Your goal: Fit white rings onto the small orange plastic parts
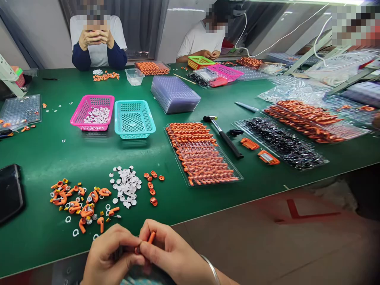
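Close to the table's near edge, my left hand (pixel 111 251) and my right hand (pixel 170 253) meet, fingertips pinched together. Between them is an orange earbud piece (pixel 151 237), its stem poking up from my right fingers. My left fingertips press at its lower end, which is mostly hidden. On the green table (pixel 97 152), just beyond my hands, lies a loose pile of orange earbud parts (pixel 87 209) with small white rings. Beside it are a heap of white discs (pixel 127 186) and several orange caps (pixel 151 185).
A pink basket (pixel 76 118) holding white pieces stands by a teal basket (pixel 135 135). Rightward are a tray of orange parts (pixel 204 158), a hammer (pixel 227 138) and a tray of black parts (pixel 285 142). A phone (pixel 10 194) lies left. Two people sit across.
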The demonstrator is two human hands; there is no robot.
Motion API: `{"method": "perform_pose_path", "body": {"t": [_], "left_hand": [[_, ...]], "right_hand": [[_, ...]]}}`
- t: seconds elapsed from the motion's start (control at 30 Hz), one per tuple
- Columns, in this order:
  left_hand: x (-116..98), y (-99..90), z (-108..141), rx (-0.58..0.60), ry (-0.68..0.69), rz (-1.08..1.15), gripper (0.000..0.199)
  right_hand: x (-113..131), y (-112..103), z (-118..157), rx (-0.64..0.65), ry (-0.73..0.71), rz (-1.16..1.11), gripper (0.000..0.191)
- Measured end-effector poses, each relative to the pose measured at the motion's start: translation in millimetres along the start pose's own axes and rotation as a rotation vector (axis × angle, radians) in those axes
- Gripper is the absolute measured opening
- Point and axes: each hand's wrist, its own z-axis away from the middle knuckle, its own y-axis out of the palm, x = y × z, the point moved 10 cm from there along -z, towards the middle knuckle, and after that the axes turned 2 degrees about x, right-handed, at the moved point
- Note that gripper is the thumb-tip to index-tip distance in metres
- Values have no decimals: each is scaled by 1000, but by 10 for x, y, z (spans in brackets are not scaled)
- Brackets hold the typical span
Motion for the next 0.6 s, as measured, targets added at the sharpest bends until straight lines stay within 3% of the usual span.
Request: {"method": "perform_pose_path", "body": {"t": [0.13, 0.3, 0.43, 0.6], "left_hand": [[349, -39, 82, -24, -208, 123, 10], [475, -45, 131, -5, -260, 199, 12], [406, -55, 97, -43, -230, 159, 14], [130, -105, -2, -113, -98, 25, 18]], "right_hand": [[-93, -27, -65, 19, 52, -198, 51], [-126, -46, -90, -9, 63, -242, 47], [-159, -43, -125, -24, 46, -285, 44], [-272, 45, -160, 0, 67, -395, 41]]}}
